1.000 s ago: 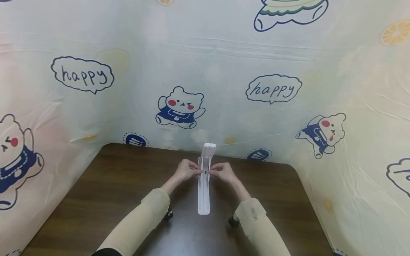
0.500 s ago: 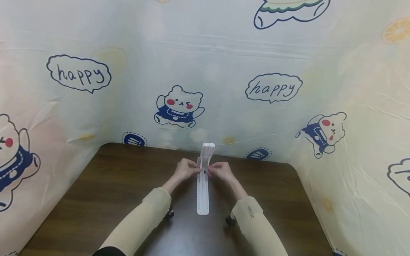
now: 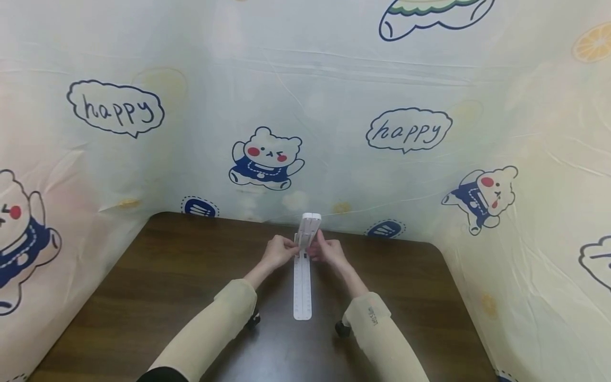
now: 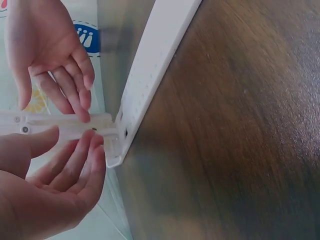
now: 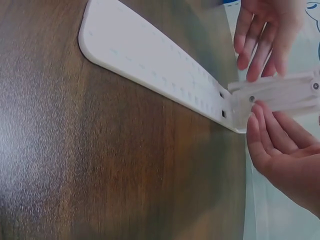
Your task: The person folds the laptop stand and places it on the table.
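A white hinged plastic stand (image 3: 303, 292) has its long flat base on the table, pointing toward me. Its far part (image 3: 311, 224) rises at an angle. With thumb and fingertips, my left hand (image 3: 278, 252) holds the left edge of the raised part, close to the hinge. On the other side my right hand (image 3: 329, 252) has its thumb lifted away, while its fingertips touch the right edge. Small screws and rows of little marks show on the stand (image 5: 160, 62) in the right wrist view. The fingers partly cover the hinge area.
The brown wooden table (image 3: 200, 265) extends around the stand on all sides. Close behind its far edge hangs a pale printed curtain (image 3: 334, 170), which also runs along both sides. Dark wrist gear (image 3: 342, 329) shows under the right sleeve.
My right thumb has lifted off the stand and points up, with the fingers still at its edge. The left hand and the stand look nearly unmoved.
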{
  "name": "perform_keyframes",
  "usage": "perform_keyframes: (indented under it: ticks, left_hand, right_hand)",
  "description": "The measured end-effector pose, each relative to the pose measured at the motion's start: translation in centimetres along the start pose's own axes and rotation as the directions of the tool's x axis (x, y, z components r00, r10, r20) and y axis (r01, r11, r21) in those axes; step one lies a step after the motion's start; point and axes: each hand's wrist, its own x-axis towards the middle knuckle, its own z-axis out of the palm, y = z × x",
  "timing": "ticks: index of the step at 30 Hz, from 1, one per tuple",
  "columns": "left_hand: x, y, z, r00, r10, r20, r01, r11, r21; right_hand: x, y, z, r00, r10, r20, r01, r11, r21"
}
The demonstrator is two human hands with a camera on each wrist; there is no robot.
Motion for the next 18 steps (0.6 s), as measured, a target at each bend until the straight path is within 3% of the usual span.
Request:
perform_keyframes:
  ticks: [6,18]
  left_hand:
    - [-0.2,0.4,0.1,1.000,-0.002,0.029,0.002,1.000,0.018]
    - [-0.6,0.3,0.1,0.999,-0.018,0.051,0.023,0.995,-0.095]
  right_hand:
    - [-0.1,-0.4,0.4,1.000,0.011,-0.008,-0.010,0.997,0.079]
    - [-0.7,-0.7,1.2,0.999,0.039,-0.030,-0.033,0.983,0.180]
